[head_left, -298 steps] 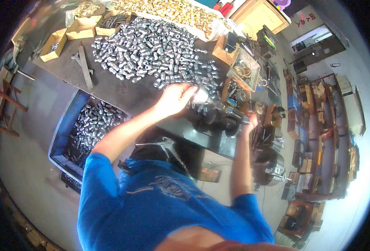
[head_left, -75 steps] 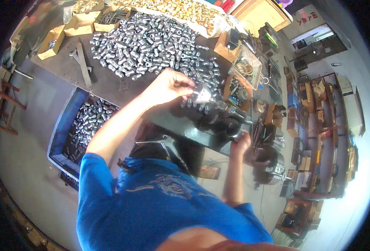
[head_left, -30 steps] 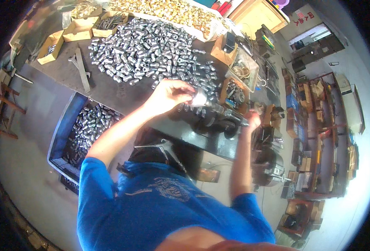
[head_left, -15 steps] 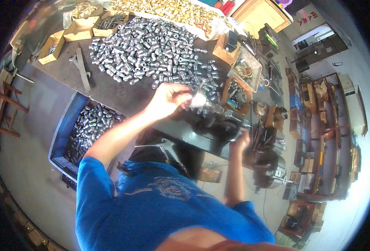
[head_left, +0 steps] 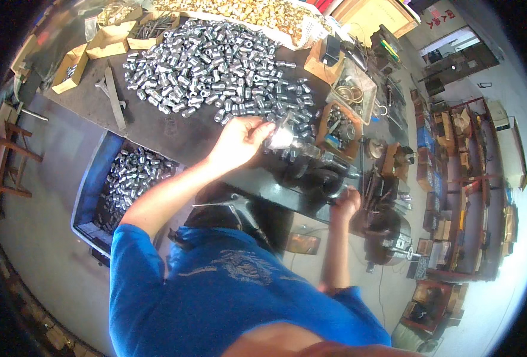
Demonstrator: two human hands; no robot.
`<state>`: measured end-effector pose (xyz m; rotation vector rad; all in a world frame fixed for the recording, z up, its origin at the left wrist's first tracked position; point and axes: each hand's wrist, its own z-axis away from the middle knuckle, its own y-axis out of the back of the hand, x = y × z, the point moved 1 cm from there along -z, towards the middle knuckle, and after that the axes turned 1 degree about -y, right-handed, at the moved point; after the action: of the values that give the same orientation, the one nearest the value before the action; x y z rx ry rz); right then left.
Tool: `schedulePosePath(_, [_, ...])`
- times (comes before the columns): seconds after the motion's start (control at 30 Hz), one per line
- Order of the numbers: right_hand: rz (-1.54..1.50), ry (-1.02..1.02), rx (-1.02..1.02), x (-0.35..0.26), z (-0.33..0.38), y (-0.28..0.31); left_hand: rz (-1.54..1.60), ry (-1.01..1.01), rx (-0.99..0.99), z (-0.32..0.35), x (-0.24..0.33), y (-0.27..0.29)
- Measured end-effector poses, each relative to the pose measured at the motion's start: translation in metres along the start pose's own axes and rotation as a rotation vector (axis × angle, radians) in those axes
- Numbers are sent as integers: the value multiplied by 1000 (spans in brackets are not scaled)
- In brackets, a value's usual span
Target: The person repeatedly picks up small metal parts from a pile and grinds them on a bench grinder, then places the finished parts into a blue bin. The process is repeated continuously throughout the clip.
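My left hand [head_left: 238,141] is closed in a pinch at the left end of a dark bench machine [head_left: 311,174]. Its fingertips meet the bright round metal part [head_left: 282,138] there, and whatever small piece they hold is hidden by glare. At the machine's right end, my right hand [head_left: 348,203] is closed in a fist beside a curved metal rim, gripping something I cannot make out. Just beyond my left hand lies a big heap of shiny metal fittings [head_left: 210,68] on the dark workbench [head_left: 156,134].
A blue bin [head_left: 85,193] of similar fittings stands below the bench at left. Brass-coloured parts [head_left: 245,13] fill a far tray. Cardboard boxes [head_left: 107,43] and a flat metal bar [head_left: 115,98] lie far left. A parts box [head_left: 339,132] sits right of the machine; shelves [head_left: 460,196] line the right side.
My right hand has shifted slightly right and nearer to me. The left hand stays at the machine's left end, almost unmoved. The whole view has tilted a little.
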<state>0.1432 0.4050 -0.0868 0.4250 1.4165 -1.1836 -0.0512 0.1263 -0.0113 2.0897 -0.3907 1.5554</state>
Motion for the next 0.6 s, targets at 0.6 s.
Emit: schedulePosePath(0.6, [-71,467,-274,-72,15,-38,427,180,-49,-1,2,14])
